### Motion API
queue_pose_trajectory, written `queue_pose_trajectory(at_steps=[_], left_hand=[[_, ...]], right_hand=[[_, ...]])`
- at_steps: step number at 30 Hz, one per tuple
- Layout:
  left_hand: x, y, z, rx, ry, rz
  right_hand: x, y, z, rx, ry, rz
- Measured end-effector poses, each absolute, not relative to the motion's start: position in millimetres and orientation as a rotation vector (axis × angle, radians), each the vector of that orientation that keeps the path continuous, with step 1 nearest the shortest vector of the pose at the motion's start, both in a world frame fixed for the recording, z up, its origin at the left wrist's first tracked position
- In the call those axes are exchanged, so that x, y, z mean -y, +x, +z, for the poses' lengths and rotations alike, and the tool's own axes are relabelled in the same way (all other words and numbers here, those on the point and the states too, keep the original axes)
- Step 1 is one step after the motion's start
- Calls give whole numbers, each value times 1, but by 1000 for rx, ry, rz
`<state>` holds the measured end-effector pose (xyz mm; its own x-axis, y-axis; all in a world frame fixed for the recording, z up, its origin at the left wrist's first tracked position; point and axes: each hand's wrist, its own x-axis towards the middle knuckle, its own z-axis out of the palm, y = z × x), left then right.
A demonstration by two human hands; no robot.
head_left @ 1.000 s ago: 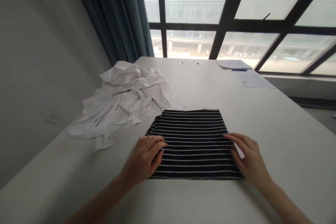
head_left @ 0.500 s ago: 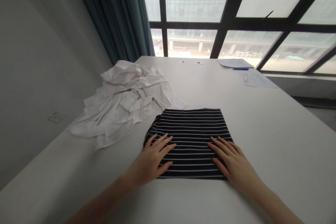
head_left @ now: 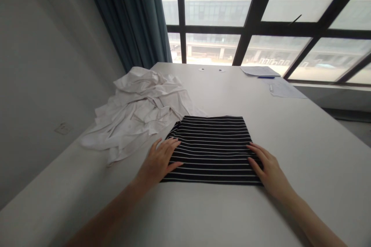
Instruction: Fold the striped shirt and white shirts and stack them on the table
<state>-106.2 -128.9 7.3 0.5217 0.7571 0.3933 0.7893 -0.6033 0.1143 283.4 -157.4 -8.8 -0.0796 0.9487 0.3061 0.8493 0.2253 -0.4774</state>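
In the head view, one folded black knit garment with thin white stripes (head_left: pixel 213 148) lies flat on a white table (head_left: pixel 307 154), between two bare hands. The left hand (head_left: pixel 158 161) and right hand (head_left: pixel 269 166) rest open on its side edges, neither gripping. Just beside it lies one crumpled white shirt (head_left: pixel 137 112), soft and creased; farther off are two paper sheets (head_left: pixel 285 90) and a blue pen (head_left: pixel 266 77).
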Motion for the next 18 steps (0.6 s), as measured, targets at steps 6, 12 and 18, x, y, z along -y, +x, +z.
queue_pose_trajectory(at_steps=[6,12,18], left_hand=[[110,-141,26,1837,-2695,-769],[115,-155,63,2362,-3030,-341],[132,-140,67,2452,-3226,-23]], right_hand=[[152,302,1,1606,-1918,294],[155,313,19,1698,-1832,937],[159,317,37,1685,-1551,1320]])
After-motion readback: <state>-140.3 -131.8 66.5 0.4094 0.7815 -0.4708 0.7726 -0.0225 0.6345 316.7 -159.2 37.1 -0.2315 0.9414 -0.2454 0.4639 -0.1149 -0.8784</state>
